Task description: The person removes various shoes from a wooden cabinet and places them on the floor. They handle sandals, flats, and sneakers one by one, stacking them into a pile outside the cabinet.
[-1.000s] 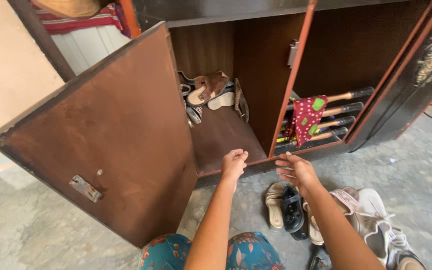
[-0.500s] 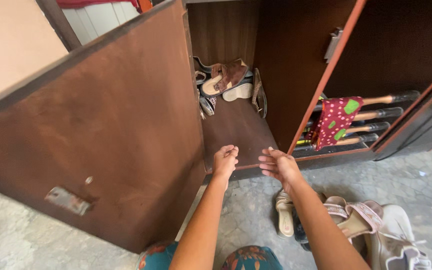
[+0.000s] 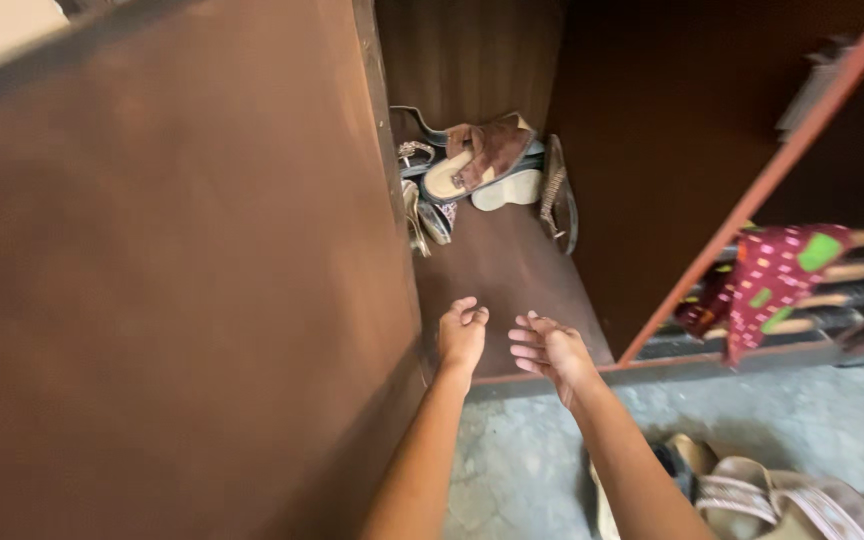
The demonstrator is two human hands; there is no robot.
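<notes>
Since a second ago you've leaned in, so both hands now hover over the cupboard shelf point(image 3: 512, 290) lip. Your left hand point(image 3: 462, 335) is loosely curled, your right hand point(image 3: 544, 348) half open; both hold nothing. Piled sandals point(image 3: 477, 165) sit at 12 o'clock, well apart from you. At 9 o'clock the open door point(image 3: 172, 280) crowds your left elbow; bumping it could swing it.
</notes>
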